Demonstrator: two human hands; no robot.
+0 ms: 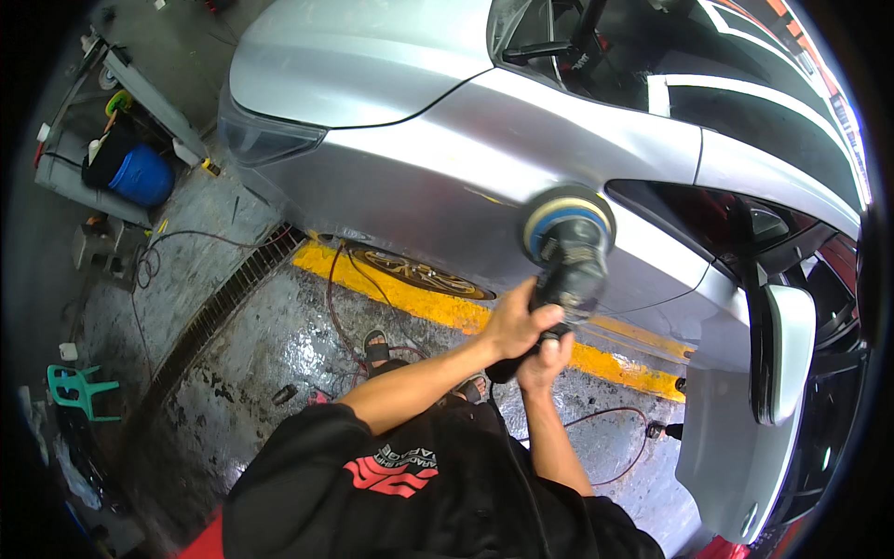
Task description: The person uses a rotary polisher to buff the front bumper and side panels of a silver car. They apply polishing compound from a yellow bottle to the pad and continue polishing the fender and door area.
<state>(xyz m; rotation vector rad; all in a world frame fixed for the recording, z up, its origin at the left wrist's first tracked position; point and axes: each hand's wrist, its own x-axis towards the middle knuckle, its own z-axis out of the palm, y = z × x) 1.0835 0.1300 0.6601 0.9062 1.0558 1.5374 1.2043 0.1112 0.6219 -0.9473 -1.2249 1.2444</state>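
Note:
Both my hands grip a black power polisher (573, 272), whose round pad with a blue backing ring (567, 220) lies against the front fender of a silver car (454, 189). My left hand (520, 321) is wrapped around the polisher's body from the left. Nearer to me, my right hand (546, 363) holds the rear of its handle. A thin yellowish streak (489, 195) shows on the fender left of the pad. Below the fender is the front wheel (419, 272).
Hoses and cables (335, 293) trail over the wet floor by my sandaled feet. The front door (726, 419) stands open at the right, near another person's foot (656, 430). A floor grate (230, 300), blue bucket (143, 175) and green plastic stool (82, 391) are on the left.

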